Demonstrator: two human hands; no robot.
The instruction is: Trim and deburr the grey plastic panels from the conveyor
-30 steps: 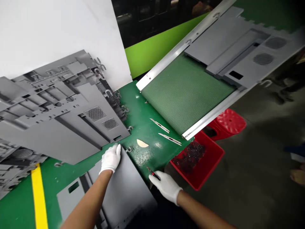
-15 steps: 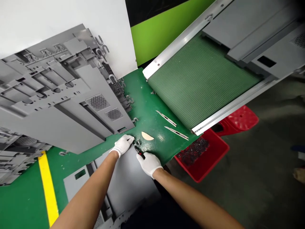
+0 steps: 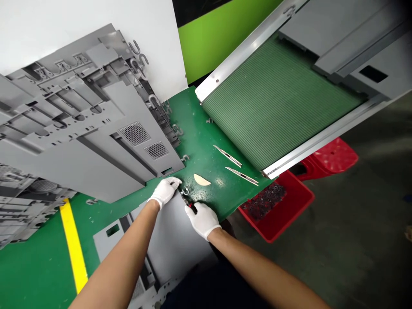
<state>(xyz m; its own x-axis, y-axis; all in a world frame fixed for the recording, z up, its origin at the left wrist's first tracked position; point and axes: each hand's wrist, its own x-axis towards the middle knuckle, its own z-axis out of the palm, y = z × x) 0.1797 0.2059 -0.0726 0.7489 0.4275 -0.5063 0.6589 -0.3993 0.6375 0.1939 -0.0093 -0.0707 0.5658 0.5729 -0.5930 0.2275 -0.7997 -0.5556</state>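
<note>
A flat grey plastic panel (image 3: 174,231) lies on the green table in front of me. My left hand (image 3: 165,191), in a white glove, pinches the panel's far corner, its fingers closed. Wrapped in my gloved right hand (image 3: 202,219) is a tool with a red and black handle (image 3: 192,207). The tool's tip reaches the panel's edge, beside a small grey hook-shaped piece (image 3: 185,191). What kind of tool it is stays too small to tell. Past the hands lies a pale half-round piece (image 3: 201,180).
Two slim cutters (image 3: 241,176) lie near the green ribbed conveyor (image 3: 283,103), which carries another grey panel (image 3: 347,38). Stacked grey panels (image 3: 106,159) stand at the left. Below the table's right edge is a red bin (image 3: 289,210) with dark scraps, near a red stool (image 3: 337,161).
The view has shifted slightly, so the surroundings sit a little further right and higher. Both hands keep nearly the same places on the panel and the tool.
</note>
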